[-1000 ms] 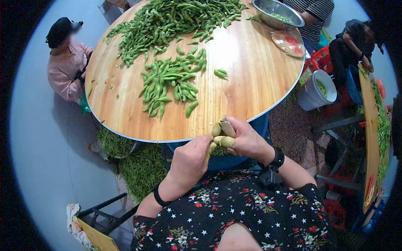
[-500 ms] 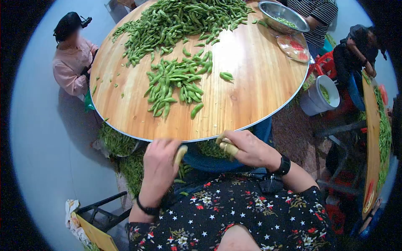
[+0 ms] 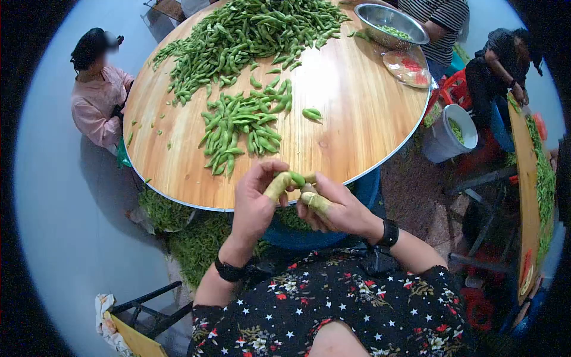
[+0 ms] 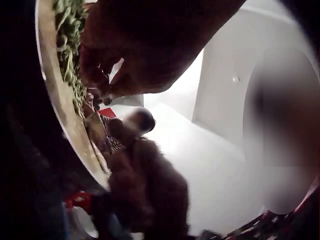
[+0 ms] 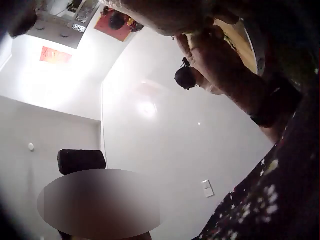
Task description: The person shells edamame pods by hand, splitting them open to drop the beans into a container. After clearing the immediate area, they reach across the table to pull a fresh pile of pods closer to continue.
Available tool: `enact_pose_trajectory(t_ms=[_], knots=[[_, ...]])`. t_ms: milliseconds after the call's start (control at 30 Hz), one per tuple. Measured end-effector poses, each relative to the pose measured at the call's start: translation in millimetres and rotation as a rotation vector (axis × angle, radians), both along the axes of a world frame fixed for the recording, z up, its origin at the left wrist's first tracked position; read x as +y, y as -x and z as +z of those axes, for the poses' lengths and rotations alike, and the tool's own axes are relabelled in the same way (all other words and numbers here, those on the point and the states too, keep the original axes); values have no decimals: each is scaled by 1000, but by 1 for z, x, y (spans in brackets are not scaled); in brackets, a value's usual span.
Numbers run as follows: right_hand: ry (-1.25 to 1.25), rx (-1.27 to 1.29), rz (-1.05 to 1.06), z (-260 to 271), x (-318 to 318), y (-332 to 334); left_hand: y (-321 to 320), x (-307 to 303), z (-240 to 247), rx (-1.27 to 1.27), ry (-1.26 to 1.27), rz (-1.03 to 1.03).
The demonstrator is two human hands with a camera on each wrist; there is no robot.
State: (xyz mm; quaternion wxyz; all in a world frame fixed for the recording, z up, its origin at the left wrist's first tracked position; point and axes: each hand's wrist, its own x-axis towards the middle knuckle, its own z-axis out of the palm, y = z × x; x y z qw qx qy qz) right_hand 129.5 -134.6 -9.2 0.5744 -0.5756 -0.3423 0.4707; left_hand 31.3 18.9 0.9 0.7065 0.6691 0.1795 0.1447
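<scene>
In the head view, my left hand (image 3: 254,199) pinches a green soybean pod (image 3: 297,178) just over the near table edge. A yellowish cover (image 3: 278,186) sheathes the left thumb. My right hand (image 3: 342,208) meets the pod's other end with thumb and forefinger, its remaining fingers curled underneath. Its thumb wears a similar cover (image 3: 317,202). Both hands are close together, fingertips nearly meeting. Loose pods (image 3: 238,122) lie on the round wooden table (image 3: 345,143) beyond them. The right wrist view shows the left hand (image 5: 220,60) from the side; the left wrist view is dark.
A large heap of pods (image 3: 256,35) covers the table's far side. A steel bowl (image 3: 392,27) and a plastic-wrapped item (image 3: 407,66) stand at the right rim. Below the near edge is a blue tub (image 3: 309,238). Other people sit around; a white bucket (image 3: 450,134) stands right.
My left hand swung out to the left and down, then came back up to the right hand, now with a green pod at its fingertips. The right hand stayed near the table edge.
</scene>
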Motion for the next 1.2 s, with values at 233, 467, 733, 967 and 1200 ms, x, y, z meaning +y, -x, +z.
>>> enact_pose_trajectory(t_ms=[233, 467, 733, 967, 1200], knots=[[-86, 172, -88, -5, 11, 2, 13, -8, -16, -106, -172, 54], [-48, 237, -143, -1, 12, 4, 13, -11, -19, -148, -685, 31], [-52, 208, -108, -7, 11, 3, 13, -8, -28, -182, -717, 23], [-88, 287, -103, -1, 11, 4, 14, -5, -19, -49, -289, -43], [-76, 202, 53, 10, 2, 3, 30, -12, -4, -170, -578, -102]])
